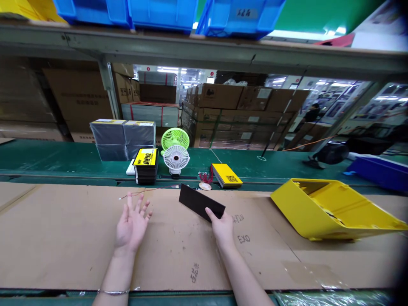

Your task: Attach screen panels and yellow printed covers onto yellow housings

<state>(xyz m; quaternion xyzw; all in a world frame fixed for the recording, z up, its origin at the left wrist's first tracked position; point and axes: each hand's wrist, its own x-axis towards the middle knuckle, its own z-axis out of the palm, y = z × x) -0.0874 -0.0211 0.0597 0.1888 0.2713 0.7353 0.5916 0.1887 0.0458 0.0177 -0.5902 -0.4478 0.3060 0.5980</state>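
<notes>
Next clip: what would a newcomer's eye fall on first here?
Probably the big yellow bin, at the right on the cardboard. Next, the black panel held in the right hand; the left hand is open, palm showing. Beyond them, a bright green fan stands behind a white fan.

Metal shelf above green bench
</notes>
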